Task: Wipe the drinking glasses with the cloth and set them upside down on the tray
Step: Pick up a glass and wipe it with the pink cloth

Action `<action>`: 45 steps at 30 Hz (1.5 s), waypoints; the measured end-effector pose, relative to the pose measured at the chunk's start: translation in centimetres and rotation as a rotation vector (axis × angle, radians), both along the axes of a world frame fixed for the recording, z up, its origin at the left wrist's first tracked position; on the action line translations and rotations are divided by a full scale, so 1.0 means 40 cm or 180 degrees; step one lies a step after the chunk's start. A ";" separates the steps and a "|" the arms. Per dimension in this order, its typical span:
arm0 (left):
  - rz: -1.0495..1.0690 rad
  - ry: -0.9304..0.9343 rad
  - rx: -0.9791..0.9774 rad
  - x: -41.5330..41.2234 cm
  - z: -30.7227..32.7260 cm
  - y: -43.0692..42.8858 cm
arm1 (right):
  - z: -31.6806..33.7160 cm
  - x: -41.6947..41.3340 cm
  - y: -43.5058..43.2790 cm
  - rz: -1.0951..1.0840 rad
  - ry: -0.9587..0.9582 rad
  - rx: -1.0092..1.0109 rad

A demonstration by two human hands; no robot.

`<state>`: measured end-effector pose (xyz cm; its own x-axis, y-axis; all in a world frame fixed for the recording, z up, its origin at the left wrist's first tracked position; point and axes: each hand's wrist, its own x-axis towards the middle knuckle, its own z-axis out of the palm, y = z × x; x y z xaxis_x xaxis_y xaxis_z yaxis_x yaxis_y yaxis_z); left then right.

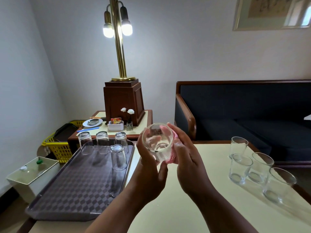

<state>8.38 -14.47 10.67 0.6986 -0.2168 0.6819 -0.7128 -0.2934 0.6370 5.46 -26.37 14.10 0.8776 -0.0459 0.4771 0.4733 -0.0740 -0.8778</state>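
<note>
Crowding the far side is a side table (144, 113) w/ a lit brass lamp (117, 47) on a dark wooden box (123, 101), plus white flowers (127, 111) and a plate (92, 122). A yellow basket (57, 148) sits lower left, a dark sofa (244, 115) to the right. Four upright glasses (260, 167) cluster at the right of the worktop (185, 207), near its edge, well apart from the hands.

The held glass (157, 140) is a plain clear tumbler, raised over mid-worktop and tilted, mouth toward the viewer. The left hand (148, 165) has its fingers curled round the glass's left side & underside. The right hand (188, 162) clasps the pink cloth (173, 157) against the right side, and the cloth is mostly hidden.

The dark checked tray (75, 190) lies on the worktop's left, its near corner at or past the edge, can't tell which. Four upturned glasses (118, 157) stand at its far end, 3 in a row and 1 in front; the near part shows bare checked surface. Open cream worktop runs btwn the tray and the upright glasses.
</note>
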 end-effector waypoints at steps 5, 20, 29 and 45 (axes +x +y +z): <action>0.0175 -0.0110 -0.0143 0.000 0.008 0.009 | 0.009 -0.005 0.002 -0.0008 -0.0095 0.0020; 0.0184 -0.0245 0.0473 0.016 0.003 0.047 | 0.064 -0.048 -0.021 0.0362 0.0065 0.0136; 0.0310 -0.0497 0.1035 0.055 -0.003 0.090 | 0.039 -0.020 -0.035 -0.0448 -0.0016 -0.1582; -0.0012 -0.0307 0.1787 0.074 -0.014 0.125 | 0.002 0.012 -0.072 -0.0405 -0.0733 -0.3115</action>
<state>11.35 -9.47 10.11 0.6374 -0.5668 0.5220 -0.7618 -0.5654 0.3162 5.95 -29.26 14.19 0.7754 0.3693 0.5122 0.5619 -0.7736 -0.2929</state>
